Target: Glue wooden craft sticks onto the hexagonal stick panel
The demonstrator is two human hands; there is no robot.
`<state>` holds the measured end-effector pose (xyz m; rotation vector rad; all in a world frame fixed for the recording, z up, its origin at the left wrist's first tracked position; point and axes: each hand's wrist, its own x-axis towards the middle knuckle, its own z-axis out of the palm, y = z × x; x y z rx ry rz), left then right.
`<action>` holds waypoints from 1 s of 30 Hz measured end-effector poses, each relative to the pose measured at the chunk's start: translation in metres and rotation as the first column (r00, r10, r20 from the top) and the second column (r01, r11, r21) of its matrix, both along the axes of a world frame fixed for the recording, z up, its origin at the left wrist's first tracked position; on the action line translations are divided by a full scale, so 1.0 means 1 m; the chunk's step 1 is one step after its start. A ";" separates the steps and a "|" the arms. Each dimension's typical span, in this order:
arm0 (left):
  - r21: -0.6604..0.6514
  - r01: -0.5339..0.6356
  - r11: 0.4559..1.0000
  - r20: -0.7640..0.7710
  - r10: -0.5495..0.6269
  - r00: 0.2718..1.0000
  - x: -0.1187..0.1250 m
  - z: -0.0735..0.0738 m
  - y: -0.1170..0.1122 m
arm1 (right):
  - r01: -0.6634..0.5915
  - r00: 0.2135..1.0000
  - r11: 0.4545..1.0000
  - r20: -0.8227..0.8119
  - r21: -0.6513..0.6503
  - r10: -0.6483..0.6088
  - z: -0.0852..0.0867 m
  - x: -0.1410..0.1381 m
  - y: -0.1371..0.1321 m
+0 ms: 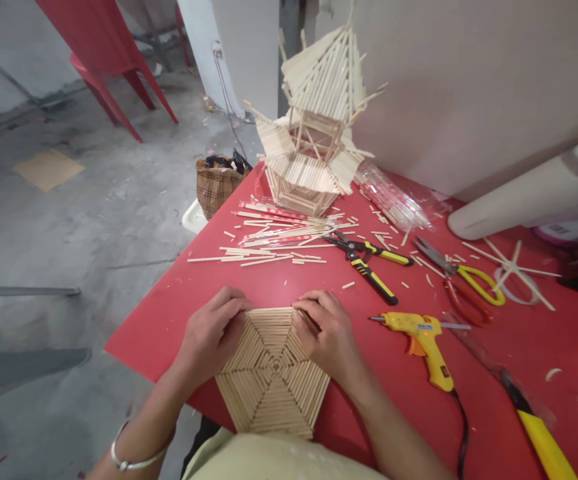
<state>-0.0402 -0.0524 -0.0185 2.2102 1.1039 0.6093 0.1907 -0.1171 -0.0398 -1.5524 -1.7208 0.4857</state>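
Left hand (pixel 216 330), right hand (pixel 333 340) — gripping hexagonal stick panel (pixel 275 403) | glue-gun label (pixel 425 327) — unreadable

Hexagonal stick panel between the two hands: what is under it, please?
The panel seems to rest on the red tabletop, which shows beside it; anything directly beneath is covered.

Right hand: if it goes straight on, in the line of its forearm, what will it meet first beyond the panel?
The right hand would probably meet the loose pale sticks first, though depth is unclear.
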 end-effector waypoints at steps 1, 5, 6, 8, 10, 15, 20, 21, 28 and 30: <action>-0.016 -0.008 1.000 -0.011 0.008 1.000 0.001 0.001 0.001 | 0.002 1.000 1.000 0.007 -0.015 -0.002 0.001 -0.001 0.001; -0.026 -0.014 1.000 -0.026 0.014 1.000 0.003 0.001 0.003 | 0.030 0.998 0.996 0.057 -0.083 -0.025 0.001 -0.003 0.007; -0.016 -0.010 1.000 -0.009 0.010 1.000 0.004 0.001 0.004 | 0.039 0.997 0.995 0.074 -0.096 -0.032 0.001 -0.003 0.009; 0.008 -0.012 1.000 0.053 0.012 0.999 0.008 0.002 0.004 | 0.049 0.994 0.992 0.103 -0.114 -0.037 0.002 -0.004 0.011; 0.035 -0.046 0.998 0.111 0.042 0.993 0.012 0.006 0.003 | 0.048 0.995 0.992 0.097 -0.119 -0.037 0.006 -0.005 0.011; 0.123 -0.074 0.990 0.137 0.057 0.989 0.018 0.020 -0.005 | 0.090 0.995 0.994 0.041 -0.067 -0.087 0.022 -0.003 -0.006; 0.153 0.134 0.979 0.058 -0.145 0.988 0.023 0.033 -0.014 | 0.083 0.986 0.996 0.146 0.022 -0.085 0.034 -0.002 -0.026; 0.145 0.167 0.975 0.031 -0.173 0.984 0.026 0.036 -0.015 | 0.069 0.983 0.997 0.170 0.034 -0.074 0.035 -0.004 -0.028; -0.276 0.333 0.902 0.059 -0.330 0.942 0.043 0.044 0.008 | 0.104 0.991 0.994 0.082 0.041 -0.107 0.045 -0.006 -0.045; -0.321 0.297 0.899 0.037 -0.302 0.953 0.039 0.042 0.024 | 0.249 0.962 0.968 0.105 0.024 -0.250 0.044 0.013 -0.062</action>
